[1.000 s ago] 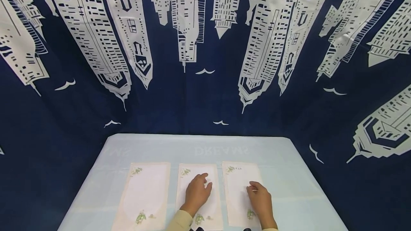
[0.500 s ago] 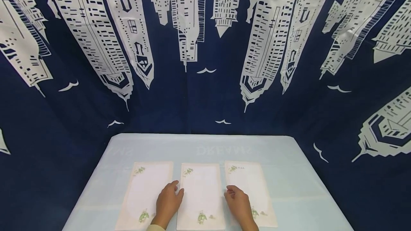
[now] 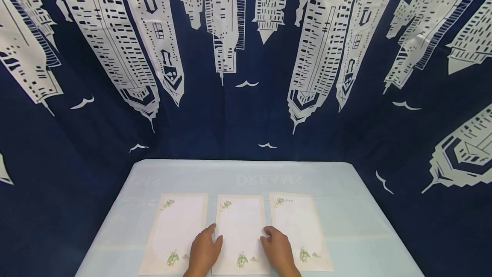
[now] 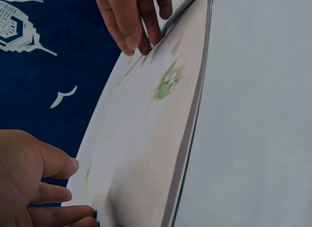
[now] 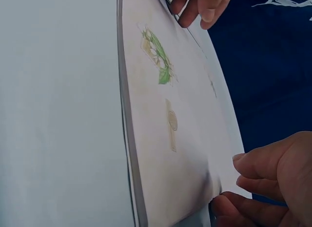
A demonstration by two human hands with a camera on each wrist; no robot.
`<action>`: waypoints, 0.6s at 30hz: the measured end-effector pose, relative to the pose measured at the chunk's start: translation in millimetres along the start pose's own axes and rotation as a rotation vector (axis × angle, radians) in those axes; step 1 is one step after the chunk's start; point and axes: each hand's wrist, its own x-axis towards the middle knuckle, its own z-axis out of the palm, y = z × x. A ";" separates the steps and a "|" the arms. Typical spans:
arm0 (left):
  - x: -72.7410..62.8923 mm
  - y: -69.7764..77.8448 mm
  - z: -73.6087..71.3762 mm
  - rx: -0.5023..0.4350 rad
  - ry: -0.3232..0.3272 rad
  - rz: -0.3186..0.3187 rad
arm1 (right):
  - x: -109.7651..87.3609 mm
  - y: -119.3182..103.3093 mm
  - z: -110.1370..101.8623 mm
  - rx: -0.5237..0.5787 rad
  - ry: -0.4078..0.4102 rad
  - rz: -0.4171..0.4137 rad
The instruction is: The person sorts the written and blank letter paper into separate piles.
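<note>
The middle writing pad (image 3: 240, 225), a cream-bordered stack of paper with green plant drawings, lies flat on the table between my hands. My left hand (image 3: 203, 250) touches its left edge, partly over the left sheet (image 3: 178, 221). On the other side my right hand (image 3: 277, 249) touches the right edge, its fingers gently bent, close to the right sheet (image 3: 297, 221). In the left wrist view the pad's layered near edge (image 4: 187, 124) shows some thickness. The right wrist view has the fingertips (image 5: 239, 161) at the pad's side, not wrapped around it.
A pale table cover (image 3: 365, 243) lies under everything, with faint reversed lettering (image 3: 269, 179) near its far edge. Behind the table hangs a dark blue curtain (image 3: 230, 119) printed with white buildings and birds.
Both hands have shifted left, from above the middle and right sheets to the two sides of the middle pad. The pad looks unmoved between the last two head frames.
</note>
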 end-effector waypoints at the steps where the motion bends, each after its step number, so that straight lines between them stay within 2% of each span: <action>1: -1.0 0.6 1.2 -0.002 -0.001 0.003 | -0.4 -0.5 0.3 0.001 -0.002 -0.004; 9: -3.8 2.2 7.8 0.000 0.030 0.021 | -3.2 -1.2 2.0 -0.043 0.017 -0.040; 18: -5.8 2.3 8.9 0.029 0.070 0.063 | -4.1 -1.7 5.9 -0.086 0.056 -0.071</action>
